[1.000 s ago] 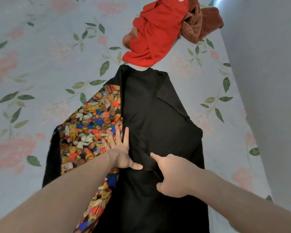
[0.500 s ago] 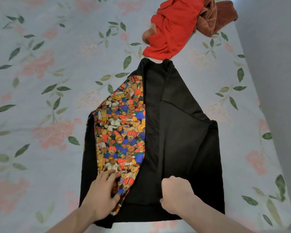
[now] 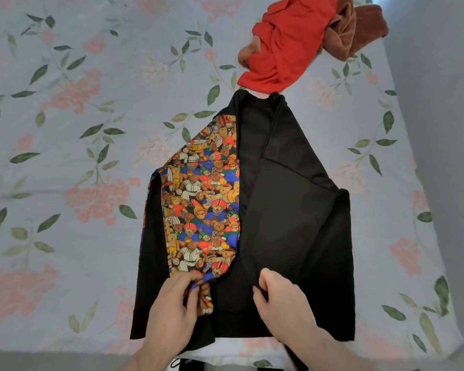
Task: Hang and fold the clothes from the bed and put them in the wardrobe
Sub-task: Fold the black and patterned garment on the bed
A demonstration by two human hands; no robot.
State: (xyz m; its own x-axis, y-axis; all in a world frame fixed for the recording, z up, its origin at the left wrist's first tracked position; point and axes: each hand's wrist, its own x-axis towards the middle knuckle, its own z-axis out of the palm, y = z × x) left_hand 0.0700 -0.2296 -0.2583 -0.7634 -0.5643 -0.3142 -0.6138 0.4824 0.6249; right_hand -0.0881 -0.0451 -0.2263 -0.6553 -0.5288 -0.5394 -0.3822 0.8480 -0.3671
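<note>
Pinching the jacket (image 3: 292, 223) hem on the bed (image 3: 65, 183), my left hand (image 3: 172, 303) clamps the printed flap and my right hand (image 3: 281, 303) the black flap, keeping the fold aligned, well below the red shirt (image 3: 284, 46).

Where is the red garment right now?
In the head view, the red garment lies crumpled at the upper right of the bed, against a brown cloth, just beyond the black jacket's collar.

Two bare hands (image 3: 172, 303) and forearms, no sleeves, rings, watch or gloves anywhere in view.
</note>
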